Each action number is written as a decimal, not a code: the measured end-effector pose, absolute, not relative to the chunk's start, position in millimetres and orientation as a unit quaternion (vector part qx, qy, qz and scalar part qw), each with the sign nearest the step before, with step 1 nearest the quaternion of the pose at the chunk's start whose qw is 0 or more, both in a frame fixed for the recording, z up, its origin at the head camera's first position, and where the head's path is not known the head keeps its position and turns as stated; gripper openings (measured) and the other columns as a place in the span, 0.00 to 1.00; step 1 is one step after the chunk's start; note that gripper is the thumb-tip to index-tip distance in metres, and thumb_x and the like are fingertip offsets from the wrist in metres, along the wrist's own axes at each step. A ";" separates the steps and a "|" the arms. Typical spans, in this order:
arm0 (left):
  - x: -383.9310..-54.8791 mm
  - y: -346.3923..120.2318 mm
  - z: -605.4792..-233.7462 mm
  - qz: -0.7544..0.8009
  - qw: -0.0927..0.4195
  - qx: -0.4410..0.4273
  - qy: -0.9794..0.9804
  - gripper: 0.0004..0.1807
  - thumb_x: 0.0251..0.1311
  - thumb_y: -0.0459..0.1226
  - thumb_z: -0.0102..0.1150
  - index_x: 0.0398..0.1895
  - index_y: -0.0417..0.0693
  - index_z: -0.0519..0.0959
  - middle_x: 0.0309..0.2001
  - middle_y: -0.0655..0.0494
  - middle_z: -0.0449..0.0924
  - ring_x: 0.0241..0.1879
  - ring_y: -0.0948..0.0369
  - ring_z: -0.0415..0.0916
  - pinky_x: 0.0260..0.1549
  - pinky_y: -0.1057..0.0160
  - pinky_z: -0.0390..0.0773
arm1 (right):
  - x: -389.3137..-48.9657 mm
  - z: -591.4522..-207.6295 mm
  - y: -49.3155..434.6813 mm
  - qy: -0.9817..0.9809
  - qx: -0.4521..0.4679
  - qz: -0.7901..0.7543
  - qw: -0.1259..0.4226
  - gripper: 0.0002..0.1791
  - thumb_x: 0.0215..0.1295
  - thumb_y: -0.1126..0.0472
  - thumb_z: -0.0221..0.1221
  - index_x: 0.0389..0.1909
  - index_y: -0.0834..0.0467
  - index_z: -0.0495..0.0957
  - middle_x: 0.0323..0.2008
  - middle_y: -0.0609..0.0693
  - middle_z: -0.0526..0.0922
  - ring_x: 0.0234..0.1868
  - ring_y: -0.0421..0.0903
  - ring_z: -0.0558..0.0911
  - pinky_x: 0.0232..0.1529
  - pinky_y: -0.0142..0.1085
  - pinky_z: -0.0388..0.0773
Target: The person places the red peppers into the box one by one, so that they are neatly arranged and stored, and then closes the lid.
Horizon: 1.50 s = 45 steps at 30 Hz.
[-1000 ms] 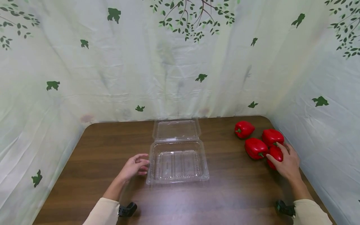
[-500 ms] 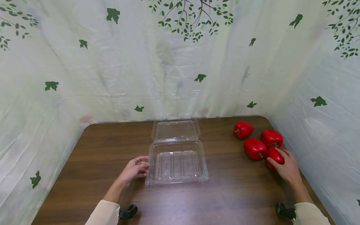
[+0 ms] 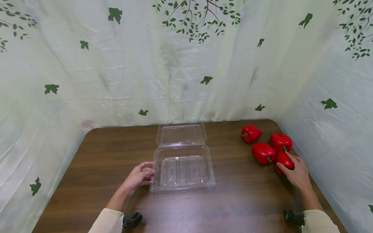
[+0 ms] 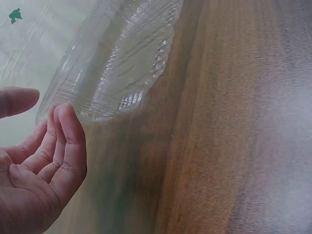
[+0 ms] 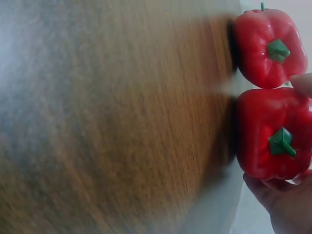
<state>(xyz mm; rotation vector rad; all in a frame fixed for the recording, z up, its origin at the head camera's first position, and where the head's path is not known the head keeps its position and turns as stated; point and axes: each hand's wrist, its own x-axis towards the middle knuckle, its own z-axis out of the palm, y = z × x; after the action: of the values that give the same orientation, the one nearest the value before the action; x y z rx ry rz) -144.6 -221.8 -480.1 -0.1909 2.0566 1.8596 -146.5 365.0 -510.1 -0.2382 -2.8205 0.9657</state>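
At the right of the head view, my right hand (image 3: 296,171) grips a red bell pepper (image 3: 282,162) between thumb and fingers. The right wrist view shows this bell pepper (image 5: 265,129) with its green stem facing the camera and fingers on two opposite sides. My left hand (image 3: 138,178) is at the left edge of a clear plastic clamshell container (image 3: 182,168), which lies with its lid folded back. In the left wrist view, the thumb and slightly bent fingers of the left hand (image 4: 48,165) stand apart beside the container rim; whether they touch it, I cannot tell.
Three more red bell peppers lie near the held one: one at the back (image 3: 251,133), one to its left (image 3: 263,153) and one just behind it (image 3: 280,141). A leaf-print curtain (image 3: 175,81) stands behind the brown wooden table (image 3: 116,145).
My right hand's fingers have settled around the nearest bell pepper, which has barely shifted. The left hand stays beside the container. The head view has drifted slightly.
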 end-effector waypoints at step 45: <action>-140.7 -225.4 -485.3 0.680 0.200 -0.044 0.704 0.23 0.64 0.26 0.50 0.60 0.28 0.59 0.30 0.56 0.74 0.27 0.63 0.74 0.28 0.66 0.81 | -143.0 -498.4 367.3 -0.921 -0.133 0.363 0.057 0.46 0.62 0.52 0.60 0.67 0.77 0.50 0.60 0.77 0.59 0.57 0.74 0.62 0.50 0.68 0.69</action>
<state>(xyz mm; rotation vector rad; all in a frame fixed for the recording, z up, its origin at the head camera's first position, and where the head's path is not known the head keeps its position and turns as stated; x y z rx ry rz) -140.7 -225.4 -485.3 -0.1216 1.9682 1.9001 -143.0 367.3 -498.4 -0.4026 -2.7929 1.0999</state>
